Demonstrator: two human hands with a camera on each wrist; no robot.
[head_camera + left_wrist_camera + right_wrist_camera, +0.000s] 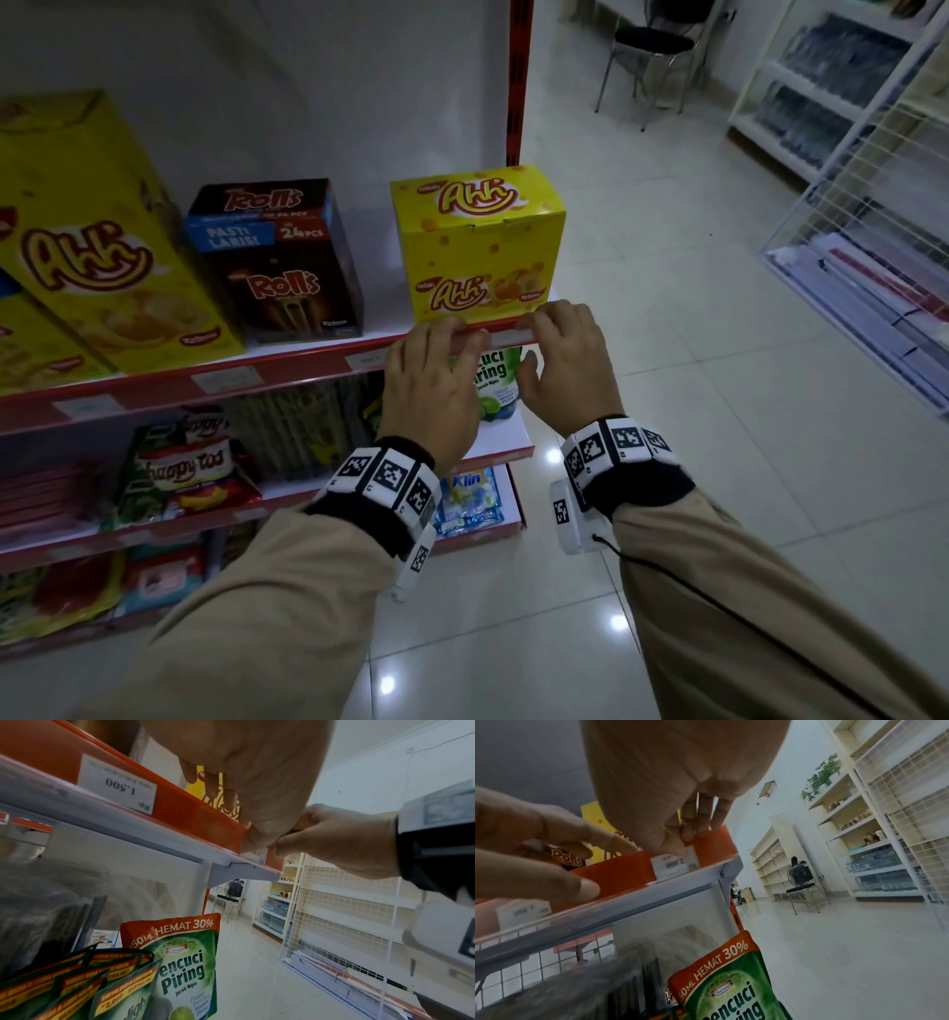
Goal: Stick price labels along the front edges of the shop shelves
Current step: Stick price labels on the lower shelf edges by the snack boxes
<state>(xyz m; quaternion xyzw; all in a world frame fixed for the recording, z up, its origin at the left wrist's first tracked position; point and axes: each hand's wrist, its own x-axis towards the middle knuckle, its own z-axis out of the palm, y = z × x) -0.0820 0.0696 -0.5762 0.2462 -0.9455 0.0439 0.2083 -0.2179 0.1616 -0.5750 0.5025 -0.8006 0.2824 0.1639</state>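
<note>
- Pressing a price label (674,864) onto the red front strip (287,367) of the top shelf, right end, just below the small yellow Ahh box (477,246); label reads 2.000 in the right wrist view, seen upside down
- Right hand (557,360): fingers curled over the strip's top lip, thumb pinning the label's upper edge against the strip; it holds the label and strip together
- Left hand (436,390): just beside the right, fingers hooked over the same lip, thumb against the strip face; gripping the strip, nothing loose in it
- Other labels already sit further left on the strip, one marked 1.500 (117,785)
- Risks, judged: label looks slightly skewed and its lower edge sits at the strip's bottom rim; uneven thumb pressure could leave it crooked or a corner lifting
- Fingertips are touching or nearly touching the Ahh box front; pushing harder over the lip could shove it back
- The dish-soap pouch (731,983) on the shelf below is near the wrists; dropping the hands carelessly could knock it
</note>
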